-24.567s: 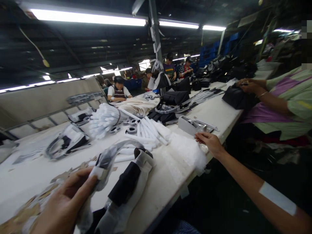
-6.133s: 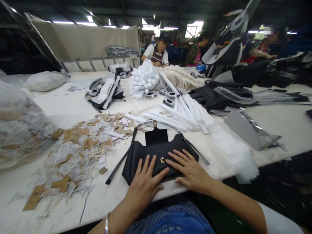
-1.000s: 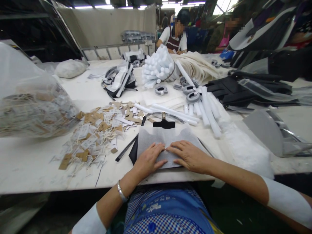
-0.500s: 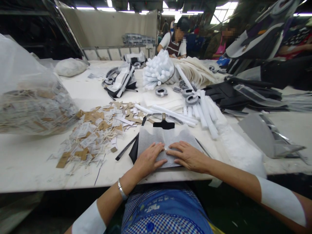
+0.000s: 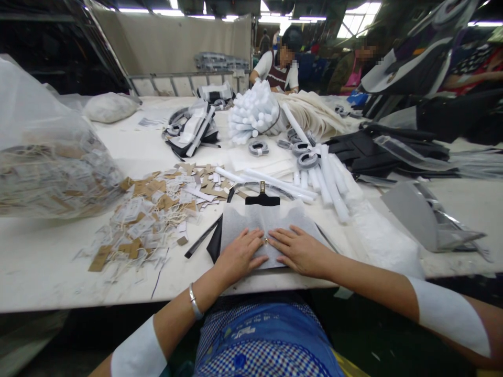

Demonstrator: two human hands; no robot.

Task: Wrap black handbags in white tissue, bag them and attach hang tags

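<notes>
At the near edge of the table [image 5: 58, 283], I see the left hand [image 5: 236, 256] and the right hand [image 5: 301, 251] both open, palms down, gripping nothing. They press flat on a grey fabric sheet [image 5: 251, 222], which keeps it smooth and stops it sliding. The fingertips meet at a small gold clasp [image 5: 266, 241] showing at the sheet's centre. The sheet lies over the black bag [image 5: 214, 246], directly ahead of the hands; only the bag's left corner and top tab show. Loose paper tags [image 5: 145, 220] lie to the left and white foam tubes [image 5: 326, 183] to the right, both apart from the bag. Six seconds earlier the bag lay bare under the hands; half a second earlier the layout matches.
</notes>
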